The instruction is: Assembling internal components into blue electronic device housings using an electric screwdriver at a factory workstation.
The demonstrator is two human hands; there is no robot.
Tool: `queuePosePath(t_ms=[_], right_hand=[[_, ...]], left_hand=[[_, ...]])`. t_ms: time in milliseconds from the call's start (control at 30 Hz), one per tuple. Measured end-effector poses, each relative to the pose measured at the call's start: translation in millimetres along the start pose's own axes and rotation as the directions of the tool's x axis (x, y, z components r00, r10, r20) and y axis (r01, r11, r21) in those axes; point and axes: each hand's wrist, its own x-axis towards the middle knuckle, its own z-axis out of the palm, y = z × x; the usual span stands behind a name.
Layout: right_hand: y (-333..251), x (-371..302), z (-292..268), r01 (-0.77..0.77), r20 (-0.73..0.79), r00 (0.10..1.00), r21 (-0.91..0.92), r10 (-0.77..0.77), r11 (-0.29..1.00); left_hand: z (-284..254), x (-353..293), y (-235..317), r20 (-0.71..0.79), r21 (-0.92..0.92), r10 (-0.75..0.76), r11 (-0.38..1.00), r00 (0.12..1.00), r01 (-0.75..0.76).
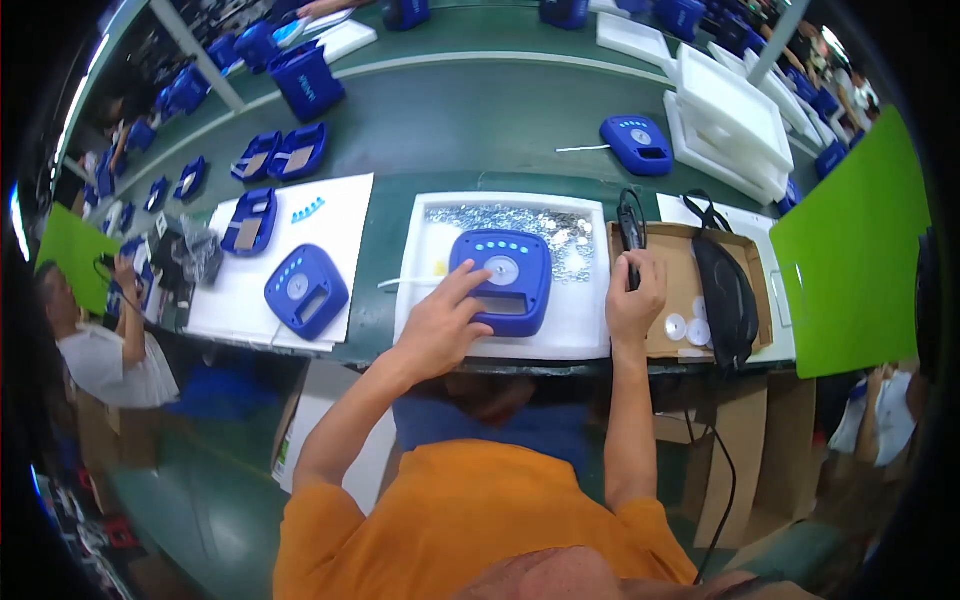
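A blue plastic device housing (520, 318) with a round white dial and a row of light-blue buttons lies on a white foam tray (425, 330). My left hand (445, 318) rests over its left side, fingers spread, with a fingertip by the dial (503, 270). A white cable (405, 283) runs out leftward from under that hand. To the right, my right hand (638, 295) is closed around a black corded tool that looks like an electric screwdriver (632, 232), held over the left edge of a cardboard tray (665, 237). Its tip is not clear.
Many small clear parts (470, 217) fill the foam tray's back. White discs (676, 327) and a black pouch (727, 300) lie in the cardboard tray. At left, another blue housing (306, 292) sits on a white sheet (345, 215). Foam trays (735, 105) are stacked back right.
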Motion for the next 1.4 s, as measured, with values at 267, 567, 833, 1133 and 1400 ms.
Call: queuePosePath(t_ms=[267,567,833,1133,1400], right_hand=[[8.6,2.2,0.6,-0.030,-0.044,0.998,0.111,0.035,0.993],[1.3,-0.6,5.0,-0.061,-0.042,0.997,0.151,0.068,0.987],[-4.5,-0.4,-15.0,-0.072,-0.043,0.996,0.206,0.082,0.976],[-46.2,-60.4,-63.2,0.128,-0.028,0.992,0.283,-0.125,0.950],[-0.4,-183.9,-132.0,-0.047,0.145,0.989,0.103,0.032,0.994]], left_hand=[[1.3,112.3,-61.1,-0.208,0.014,0.071,0.997,0.976,-0.070],[31.6,218.2,-122.2,-0.393,0.137,-0.144,0.968,0.908,0.212],[64.9,66.9,6.8,-0.035,0.004,0.422,0.906,0.906,-0.423],[79.6,13.4,15.0,0.476,0.129,0.750,0.457,0.460,-0.880],[96.4,16.0,48.9,0.606,0.311,0.637,0.362,0.477,-0.879]])
